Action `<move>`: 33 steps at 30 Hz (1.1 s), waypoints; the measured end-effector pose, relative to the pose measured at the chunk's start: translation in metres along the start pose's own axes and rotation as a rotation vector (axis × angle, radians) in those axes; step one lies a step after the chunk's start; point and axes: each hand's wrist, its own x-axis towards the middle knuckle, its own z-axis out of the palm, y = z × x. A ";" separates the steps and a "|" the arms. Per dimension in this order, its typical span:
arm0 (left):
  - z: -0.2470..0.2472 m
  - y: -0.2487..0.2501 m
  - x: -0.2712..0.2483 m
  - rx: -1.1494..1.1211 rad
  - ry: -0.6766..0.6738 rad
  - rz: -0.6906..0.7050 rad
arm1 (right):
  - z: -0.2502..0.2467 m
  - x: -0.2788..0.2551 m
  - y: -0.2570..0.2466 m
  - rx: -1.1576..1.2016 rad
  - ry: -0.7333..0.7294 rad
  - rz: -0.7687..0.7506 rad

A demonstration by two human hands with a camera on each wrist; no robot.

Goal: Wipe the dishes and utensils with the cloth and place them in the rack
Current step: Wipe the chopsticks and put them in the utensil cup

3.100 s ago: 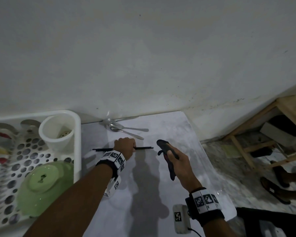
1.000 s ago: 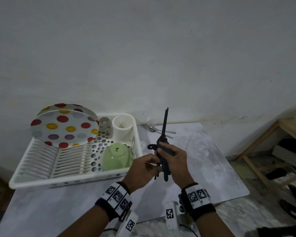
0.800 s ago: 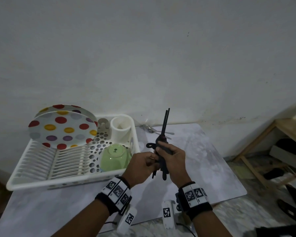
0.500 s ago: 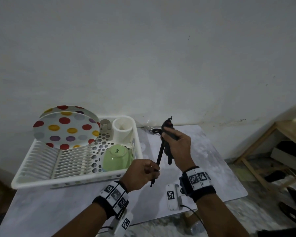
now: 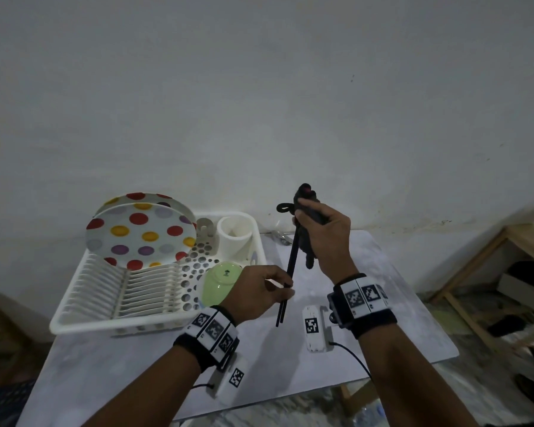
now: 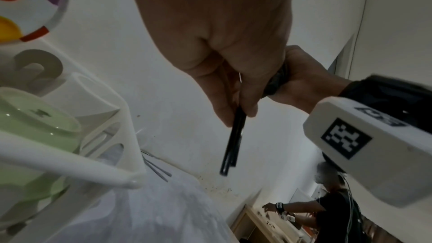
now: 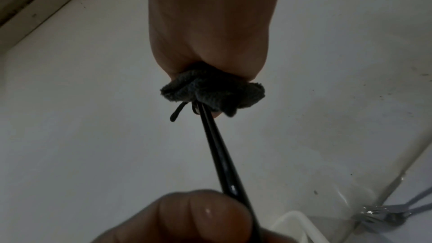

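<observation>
- The left hand pinches a pair of black chopsticks near their lower end, fingers curled round them; the sticks rise steeply, tilted a little to the right, above the pale table.
- The right hand is closed round a dark cloth bunched over the upper end of the chopsticks, held higher than the left hand and in front of the wall.
- Left of the hands stands the white rack: two spotted plates upright at its back, a green bowl upside down near its right side, a white utensil cup in the back right corner.
- Metal cutlery lies on the table by the wall, just right of the rack and partly behind the chopsticks and right hand.
- The right wrist view shows the cloth folded tight round the two sticks, with a small loop hanging from it; forks show at its lower right corner.
- The left wrist view shows the lower ends of the chopsticks sticking out past the fingers, one slightly longer, and a second person at a wooden bench far off, which the head view lacks.
- The chopstick tips are buried in the cloth; the cutlery count is unclear.
</observation>
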 end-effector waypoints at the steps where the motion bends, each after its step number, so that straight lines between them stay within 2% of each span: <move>1: -0.001 0.000 0.000 -0.021 -0.006 -0.007 | 0.002 0.001 0.001 -0.011 0.001 -0.007; 3: -0.007 -0.005 0.000 -0.031 -0.014 -0.017 | 0.003 0.005 0.000 -0.027 0.022 -0.029; 5: -0.019 -0.015 0.004 0.050 0.009 -0.009 | 0.001 0.011 -0.001 0.007 0.072 -0.061; 9: -0.060 -0.032 0.036 0.097 0.213 -0.008 | -0.010 0.027 0.004 0.185 0.193 -0.022; 12: -0.093 -0.034 0.076 0.055 0.407 0.021 | -0.020 0.031 0.025 0.149 0.126 0.078; 17: -0.124 -0.057 0.146 0.038 0.565 0.014 | -0.041 0.028 0.077 -0.004 0.022 0.237; 22: -0.119 -0.102 0.195 0.119 0.573 -0.033 | -0.071 0.032 0.120 -0.067 0.021 0.338; 27: -0.110 -0.137 0.218 0.174 0.600 -0.148 | -0.105 0.033 0.157 -0.097 0.053 0.403; 33: -0.098 -0.153 0.225 0.294 0.511 -0.288 | -0.115 0.040 0.174 -0.111 0.051 0.463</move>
